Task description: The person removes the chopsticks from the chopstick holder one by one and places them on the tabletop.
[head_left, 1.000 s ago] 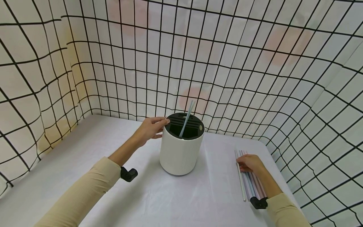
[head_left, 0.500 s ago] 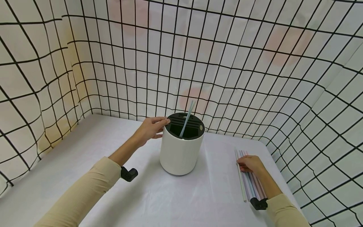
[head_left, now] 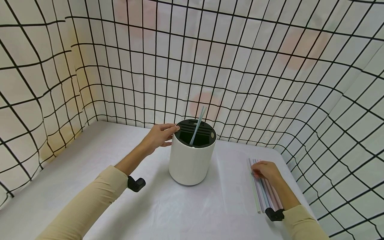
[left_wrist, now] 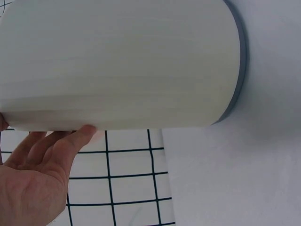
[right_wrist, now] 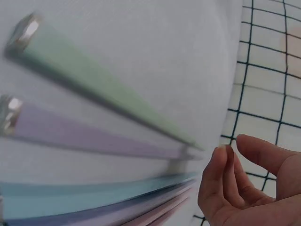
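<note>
My left hand point(head_left: 157, 137) holds the left side of a white cylindrical knife holder point(head_left: 191, 166), its thumb on the rim of the black slotted top point(head_left: 187, 128). In the left wrist view its fingertips point(left_wrist: 87, 131) touch the outer wall. Two light blue chopsticks point(head_left: 196, 130) lean in the holder's large opening. Over at the right, my right hand point(head_left: 268, 170) hovers above a row of pastel chopsticks with a gap between thumb and fingers. Among these are a green chopstick point(right_wrist: 99, 75), a purple chopstick point(right_wrist: 84, 131) and a blue chopstick point(right_wrist: 70, 195); pink ones lie beyond, partly hidden.
A white cloth point(head_left: 192, 213) covers the table. Black wire grid panels point(head_left: 168, 66) stand along the back and both sides, with white sheeting behind them. Each wrist carries a small black camera mount point(head_left: 136, 184).
My right hand has risen slightly off the chopsticks, and the green one lies left of its fingers. The left hand and the holder stay where they were.
</note>
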